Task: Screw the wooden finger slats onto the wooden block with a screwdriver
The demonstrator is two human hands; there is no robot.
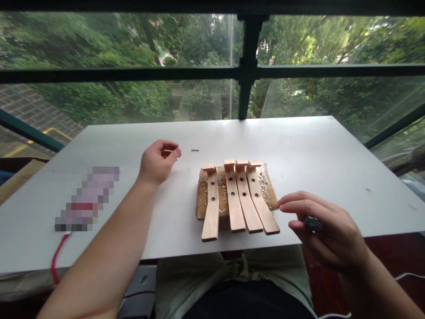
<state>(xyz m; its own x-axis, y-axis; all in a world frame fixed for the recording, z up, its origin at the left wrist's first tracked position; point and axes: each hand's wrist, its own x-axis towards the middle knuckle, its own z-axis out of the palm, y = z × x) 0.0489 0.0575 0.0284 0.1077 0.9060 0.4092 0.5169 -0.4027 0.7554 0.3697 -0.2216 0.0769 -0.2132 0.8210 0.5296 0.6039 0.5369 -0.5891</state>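
Note:
Near the far-left side of the board, my left hand (158, 161) is closed in a pinch. A tiny dark bit shows at its fingertips, too small to name. A screw (195, 150) lies on the white table just right of it. Several pale wooden pieces (210, 221) with angled ends and dark screws in them rest side by side on a brown, tape-covered board (223, 208). At the board's right edge, my right hand (327, 230) holds a dark grey object with a rounded end (313, 224) against the palm, its index fingertip close to the board's corner.
A blurred-out flat item (89, 199) with a red cord (59, 259) lies on the left of the white table (332, 155). Windows with dark green frames (245, 88) stand beyond the table's far edge. My lap is below the near edge.

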